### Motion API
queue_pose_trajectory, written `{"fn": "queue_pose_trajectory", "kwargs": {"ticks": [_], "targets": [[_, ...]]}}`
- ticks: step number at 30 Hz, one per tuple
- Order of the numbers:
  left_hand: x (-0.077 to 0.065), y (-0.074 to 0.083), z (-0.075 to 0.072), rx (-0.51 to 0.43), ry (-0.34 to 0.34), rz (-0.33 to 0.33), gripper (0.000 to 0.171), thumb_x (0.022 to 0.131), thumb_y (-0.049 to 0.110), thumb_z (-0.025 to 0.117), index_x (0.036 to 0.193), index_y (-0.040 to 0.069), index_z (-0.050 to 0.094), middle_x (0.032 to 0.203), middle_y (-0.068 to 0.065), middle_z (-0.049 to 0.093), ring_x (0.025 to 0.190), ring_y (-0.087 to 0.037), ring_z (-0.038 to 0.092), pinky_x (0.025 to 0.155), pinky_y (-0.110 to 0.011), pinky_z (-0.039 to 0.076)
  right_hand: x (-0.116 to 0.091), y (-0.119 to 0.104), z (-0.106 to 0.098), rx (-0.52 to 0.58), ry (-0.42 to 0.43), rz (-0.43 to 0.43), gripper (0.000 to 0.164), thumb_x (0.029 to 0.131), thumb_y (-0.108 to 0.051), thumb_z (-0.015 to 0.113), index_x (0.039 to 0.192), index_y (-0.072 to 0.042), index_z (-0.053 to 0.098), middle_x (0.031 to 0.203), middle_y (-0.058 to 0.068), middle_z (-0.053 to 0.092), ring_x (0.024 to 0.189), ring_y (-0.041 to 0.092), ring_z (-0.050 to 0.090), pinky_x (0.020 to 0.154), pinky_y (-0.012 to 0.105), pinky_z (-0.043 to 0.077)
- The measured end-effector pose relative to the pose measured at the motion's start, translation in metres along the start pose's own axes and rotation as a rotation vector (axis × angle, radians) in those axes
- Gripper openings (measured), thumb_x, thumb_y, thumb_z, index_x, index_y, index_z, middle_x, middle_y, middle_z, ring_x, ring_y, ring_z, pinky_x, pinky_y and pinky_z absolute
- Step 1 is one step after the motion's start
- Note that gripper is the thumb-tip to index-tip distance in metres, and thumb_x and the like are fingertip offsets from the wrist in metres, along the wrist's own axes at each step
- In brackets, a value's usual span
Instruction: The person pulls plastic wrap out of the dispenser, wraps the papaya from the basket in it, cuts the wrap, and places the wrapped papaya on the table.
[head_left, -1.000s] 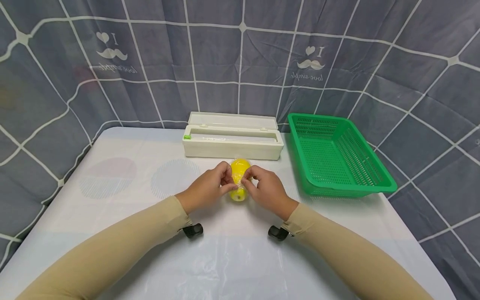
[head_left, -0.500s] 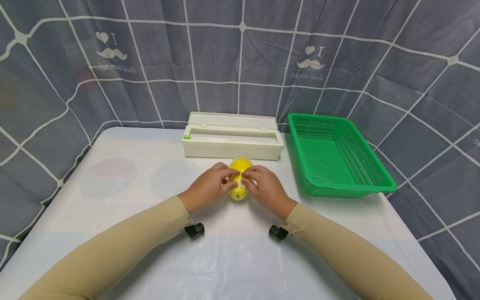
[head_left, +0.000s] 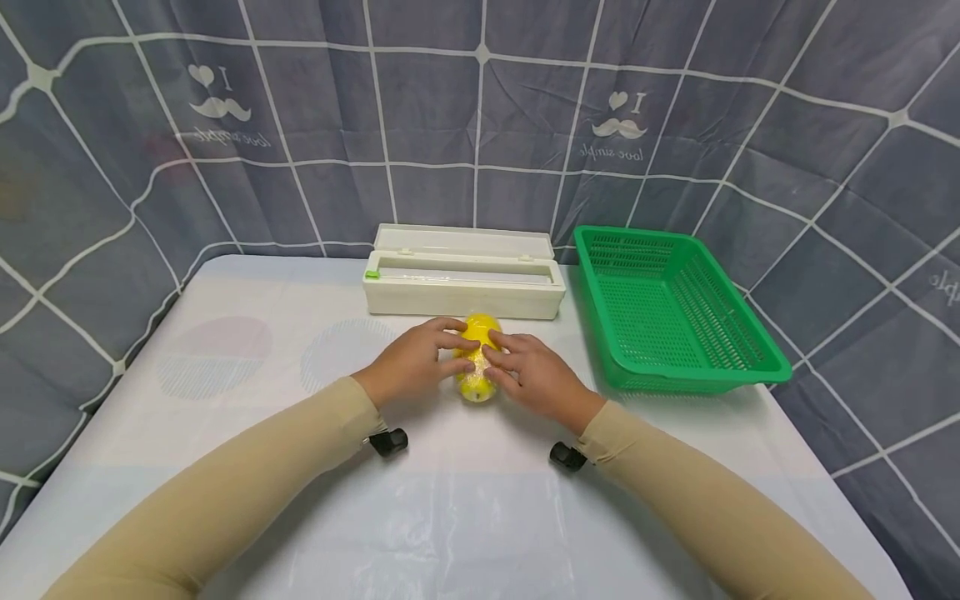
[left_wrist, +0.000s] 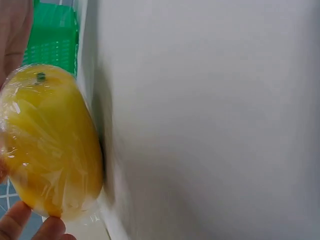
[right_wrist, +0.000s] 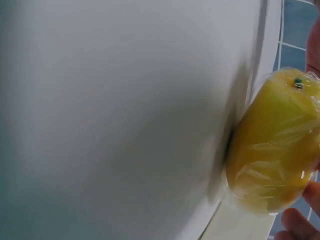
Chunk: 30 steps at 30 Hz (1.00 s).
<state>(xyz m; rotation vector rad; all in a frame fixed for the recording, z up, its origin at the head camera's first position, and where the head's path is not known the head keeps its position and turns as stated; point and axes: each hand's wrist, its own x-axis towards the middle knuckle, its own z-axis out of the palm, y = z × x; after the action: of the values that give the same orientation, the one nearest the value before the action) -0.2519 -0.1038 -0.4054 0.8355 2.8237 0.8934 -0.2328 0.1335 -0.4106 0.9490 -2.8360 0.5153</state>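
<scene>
A yellow mango-like fruit (head_left: 477,387) lies lengthwise on the table between both hands, wrapped in clear cling film. Its green stem spot and the wrinkled film show on the fruit (left_wrist: 56,127) in the left wrist view. From the left, my left hand (head_left: 414,360) reaches over it with spread fingers, their tips at its upper side. My right hand (head_left: 542,375) mirrors this from the right, fingers apart and fingertips on the film. In the right wrist view some fingers (right_wrist: 296,222) show close to the far end of the fruit (right_wrist: 272,145).
Just behind the fruit stands a long white cling film dispenser (head_left: 463,298), its lid raised and a green slider (head_left: 372,274) at its left end. A green plastic basket (head_left: 697,382) sits at the back right. A grey checked curtain (head_left: 435,108) hangs around the table.
Both hands have gone from pinching at the film over the fruit to spreading their fingers over it. The fruit stays in nearly the same place.
</scene>
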Motion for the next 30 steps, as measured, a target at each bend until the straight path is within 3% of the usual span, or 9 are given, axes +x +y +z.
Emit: {"fn": "queue_pose_trajectory", "kwargs": {"ticks": [5,8,10,14,18,24,27,30], "targets": [[0.007,0.007,0.002,0.046,-0.009,-0.003,0.041,0.096,0.039,0.077,0.132,0.020,0.075,0.154,-0.011,0.055,0.138,-0.035,0.058,0.116,-0.050,0.047,0.006,0.004,-0.004,0.189,0.020,0.199,0.049,0.103,-0.033,0.069,0.145,-0.009,0.064,0.160,0.015,0.052,0.145,0.038,0.053,0.118,0.054,0.045],[0.010,0.010,0.002,0.025,-0.034,-0.027,0.038,0.097,0.039,0.077,0.131,0.022,0.076,0.154,-0.010,0.053,0.131,-0.033,0.061,0.113,-0.049,0.050,0.011,0.006,-0.007,0.304,-0.031,0.333,0.062,0.101,-0.035,0.073,0.155,-0.013,0.053,0.163,0.016,0.048,0.146,0.038,0.052,0.116,0.055,0.047],[0.011,0.010,0.001,-0.023,-0.045,-0.056,0.034,0.097,0.036,0.077,0.128,0.022,0.078,0.153,-0.008,0.053,0.126,-0.033,0.063,0.110,-0.049,0.051,0.013,0.006,-0.008,0.347,-0.076,0.377,0.067,0.101,-0.036,0.072,0.159,-0.016,0.047,0.165,0.013,0.046,0.144,0.037,0.055,0.113,0.055,0.049],[0.015,0.007,-0.001,-0.125,-0.046,-0.119,0.025,0.096,0.028,0.079,0.119,0.019,0.082,0.148,-0.007,0.054,0.127,-0.032,0.059,0.110,-0.049,0.050,0.015,0.006,-0.007,0.351,-0.115,0.377,0.067,0.102,-0.037,0.071,0.160,-0.017,0.046,0.164,0.010,0.047,0.137,0.034,0.061,0.108,0.051,0.053],[0.018,0.006,0.001,-0.185,-0.030,-0.157,0.019,0.094,0.025,0.082,0.110,0.017,0.084,0.143,-0.010,0.055,0.132,-0.034,0.056,0.113,-0.050,0.047,0.016,0.009,-0.010,0.310,-0.167,0.332,0.067,0.104,-0.040,0.066,0.162,-0.018,0.041,0.167,0.008,0.040,0.143,0.033,0.056,0.112,0.049,0.050],[0.021,0.010,0.005,-0.199,-0.039,-0.148,0.021,0.096,0.030,0.079,0.114,0.018,0.083,0.151,-0.010,0.048,0.135,-0.037,0.054,0.115,-0.052,0.046,0.013,0.020,-0.016,0.312,-0.246,0.283,0.072,0.104,-0.042,0.065,0.164,-0.015,0.035,0.168,0.005,0.039,0.137,0.031,0.062,0.109,0.046,0.054],[0.021,0.012,0.005,-0.202,-0.061,-0.139,0.022,0.099,0.033,0.075,0.115,0.019,0.083,0.153,-0.008,0.045,0.139,-0.037,0.050,0.115,-0.053,0.045,0.011,0.021,-0.017,0.305,-0.254,0.285,0.077,0.102,-0.043,0.069,0.163,-0.013,0.035,0.164,0.009,0.044,0.136,0.031,0.062,0.110,0.046,0.053],[0.021,0.012,0.004,-0.168,-0.076,-0.127,0.027,0.095,0.037,0.080,0.117,0.022,0.082,0.154,-0.007,0.044,0.140,-0.037,0.049,0.115,-0.054,0.045,0.010,0.020,-0.016,0.302,-0.243,0.296,0.077,0.101,-0.043,0.070,0.163,-0.013,0.035,0.161,0.011,0.048,0.137,0.031,0.062,0.110,0.047,0.053]]}}
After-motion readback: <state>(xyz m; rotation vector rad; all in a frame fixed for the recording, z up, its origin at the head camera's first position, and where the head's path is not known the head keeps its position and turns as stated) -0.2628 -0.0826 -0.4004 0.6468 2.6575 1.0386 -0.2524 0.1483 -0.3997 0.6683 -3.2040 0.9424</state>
